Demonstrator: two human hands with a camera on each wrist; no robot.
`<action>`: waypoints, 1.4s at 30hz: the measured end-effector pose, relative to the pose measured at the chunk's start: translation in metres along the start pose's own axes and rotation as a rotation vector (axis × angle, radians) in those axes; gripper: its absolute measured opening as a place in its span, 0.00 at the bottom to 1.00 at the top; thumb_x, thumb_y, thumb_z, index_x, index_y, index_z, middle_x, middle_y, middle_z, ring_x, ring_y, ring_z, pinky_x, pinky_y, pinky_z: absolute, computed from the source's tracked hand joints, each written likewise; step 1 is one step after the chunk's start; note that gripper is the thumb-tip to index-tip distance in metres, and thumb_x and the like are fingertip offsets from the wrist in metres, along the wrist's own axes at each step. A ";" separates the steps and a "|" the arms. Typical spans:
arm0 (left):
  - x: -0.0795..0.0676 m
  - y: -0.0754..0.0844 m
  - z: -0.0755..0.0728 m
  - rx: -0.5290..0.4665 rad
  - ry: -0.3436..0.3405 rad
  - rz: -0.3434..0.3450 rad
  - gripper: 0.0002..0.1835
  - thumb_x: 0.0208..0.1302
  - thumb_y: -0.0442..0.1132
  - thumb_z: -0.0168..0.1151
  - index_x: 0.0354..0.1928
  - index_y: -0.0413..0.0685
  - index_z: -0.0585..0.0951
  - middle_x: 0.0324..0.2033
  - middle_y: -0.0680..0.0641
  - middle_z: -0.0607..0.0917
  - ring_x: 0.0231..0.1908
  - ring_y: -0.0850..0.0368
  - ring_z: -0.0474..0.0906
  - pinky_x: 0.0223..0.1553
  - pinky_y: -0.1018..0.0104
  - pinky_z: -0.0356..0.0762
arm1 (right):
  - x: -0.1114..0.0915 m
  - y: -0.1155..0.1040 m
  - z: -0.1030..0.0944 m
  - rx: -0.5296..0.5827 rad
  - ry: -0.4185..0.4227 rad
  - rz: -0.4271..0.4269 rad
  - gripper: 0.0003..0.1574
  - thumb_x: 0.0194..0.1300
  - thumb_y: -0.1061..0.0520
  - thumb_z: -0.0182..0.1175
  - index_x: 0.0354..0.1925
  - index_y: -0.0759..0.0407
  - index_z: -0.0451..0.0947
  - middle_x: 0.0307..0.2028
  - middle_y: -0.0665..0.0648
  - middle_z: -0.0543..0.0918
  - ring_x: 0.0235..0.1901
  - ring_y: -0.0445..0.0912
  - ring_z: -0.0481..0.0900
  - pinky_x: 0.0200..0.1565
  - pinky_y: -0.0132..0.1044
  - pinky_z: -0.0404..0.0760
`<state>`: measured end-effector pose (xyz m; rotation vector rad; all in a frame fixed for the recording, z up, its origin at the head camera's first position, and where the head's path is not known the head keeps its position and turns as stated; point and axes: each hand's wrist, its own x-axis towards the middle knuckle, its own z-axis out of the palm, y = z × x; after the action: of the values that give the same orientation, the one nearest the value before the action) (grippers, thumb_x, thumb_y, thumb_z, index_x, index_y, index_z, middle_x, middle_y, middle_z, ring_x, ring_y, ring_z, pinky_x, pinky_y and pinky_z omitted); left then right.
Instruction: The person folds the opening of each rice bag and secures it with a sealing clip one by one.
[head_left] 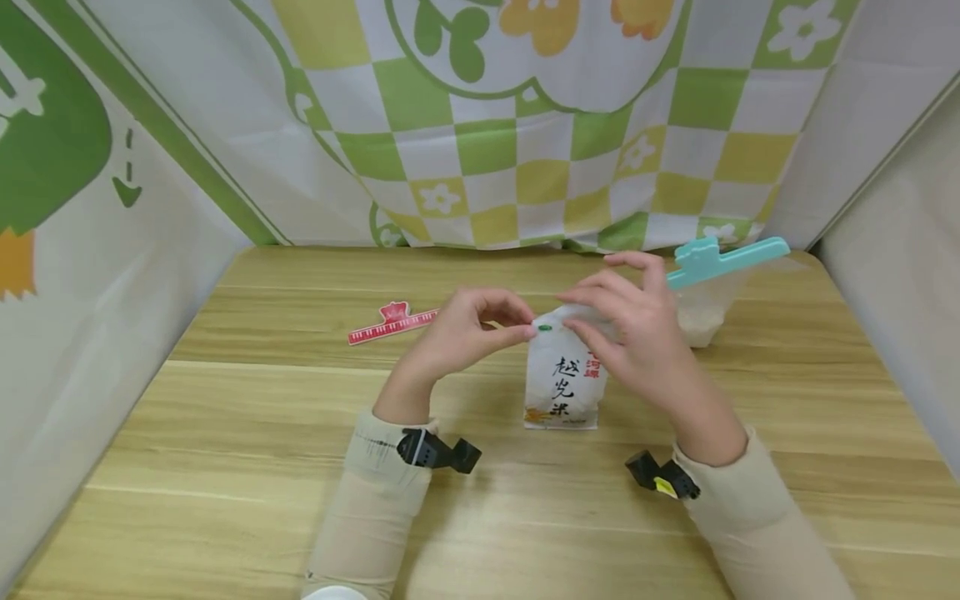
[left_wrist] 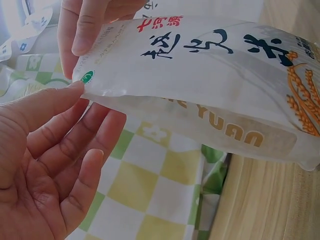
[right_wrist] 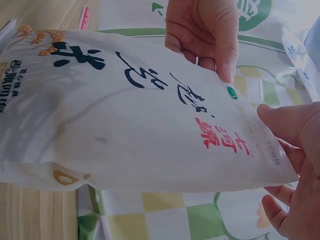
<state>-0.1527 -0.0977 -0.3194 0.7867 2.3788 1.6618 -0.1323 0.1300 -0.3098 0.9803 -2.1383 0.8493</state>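
A white rice bag [head_left: 564, 375] with black and red Chinese characters and a rice-ear print stands upright on the table. My left hand [head_left: 480, 329] pinches its top left corner between thumb and fingertips, beside a small green mark. At the top edge's right part, my right hand [head_left: 637, 325] has its thumb on the front and fingers behind, pinching the bag. The left wrist view shows the bag's side [left_wrist: 215, 122] with gold lettering. Both hands also appear at the top edge in the right wrist view, where the bag's front [right_wrist: 125, 130] fills much of the picture.
Left of the bag lies a red sealing clip [head_left: 393, 322], its right end hidden behind my left hand. Behind my right hand stands a second bag [head_left: 705, 308] with a teal sealing clip [head_left: 723, 260] across its top. A checked curtain [head_left: 540, 167] hangs along the wooden table's [head_left: 247, 400] back edge.
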 end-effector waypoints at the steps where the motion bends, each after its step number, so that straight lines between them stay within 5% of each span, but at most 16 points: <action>1: 0.000 0.000 0.000 0.000 0.003 -0.002 0.05 0.63 0.32 0.68 0.39 0.38 0.85 0.35 0.42 0.87 0.36 0.58 0.83 0.38 0.67 0.81 | 0.000 0.000 0.001 -0.004 0.000 -0.004 0.14 0.53 0.66 0.73 0.42 0.63 0.86 0.38 0.62 0.86 0.58 0.65 0.65 0.64 0.59 0.60; 11: 0.002 0.002 0.005 0.006 0.039 -0.005 0.04 0.63 0.31 0.67 0.37 0.37 0.84 0.33 0.42 0.87 0.33 0.59 0.82 0.36 0.68 0.81 | 0.002 0.002 0.008 -0.024 -0.029 0.000 0.11 0.53 0.66 0.73 0.38 0.63 0.85 0.36 0.61 0.84 0.51 0.63 0.70 0.60 0.57 0.61; 27: 0.003 0.001 0.014 0.066 0.088 0.031 0.02 0.62 0.32 0.67 0.34 0.42 0.83 0.33 0.45 0.87 0.36 0.58 0.83 0.28 0.71 0.76 | 0.000 0.005 0.007 0.134 -0.002 0.075 0.11 0.53 0.72 0.70 0.35 0.63 0.84 0.34 0.59 0.85 0.45 0.56 0.73 0.57 0.46 0.60; 34: 0.002 0.001 0.018 0.113 0.089 0.074 0.03 0.61 0.31 0.67 0.31 0.44 0.84 0.31 0.47 0.88 0.34 0.61 0.83 0.27 0.72 0.74 | 0.000 0.006 0.005 0.213 0.008 0.105 0.11 0.52 0.75 0.69 0.34 0.65 0.82 0.32 0.58 0.85 0.41 0.52 0.71 0.52 0.34 0.60; 42: -0.002 0.004 0.017 0.177 0.063 0.196 0.05 0.61 0.29 0.66 0.28 0.43 0.86 0.29 0.46 0.89 0.33 0.60 0.84 0.27 0.71 0.77 | -0.001 0.005 0.004 0.258 -0.033 0.126 0.12 0.55 0.77 0.65 0.33 0.63 0.82 0.32 0.54 0.83 0.37 0.43 0.78 0.43 0.25 0.74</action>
<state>-0.1433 -0.0838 -0.3229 1.0425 2.5949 1.5791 -0.1366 0.1298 -0.3147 0.9985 -2.1733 1.2024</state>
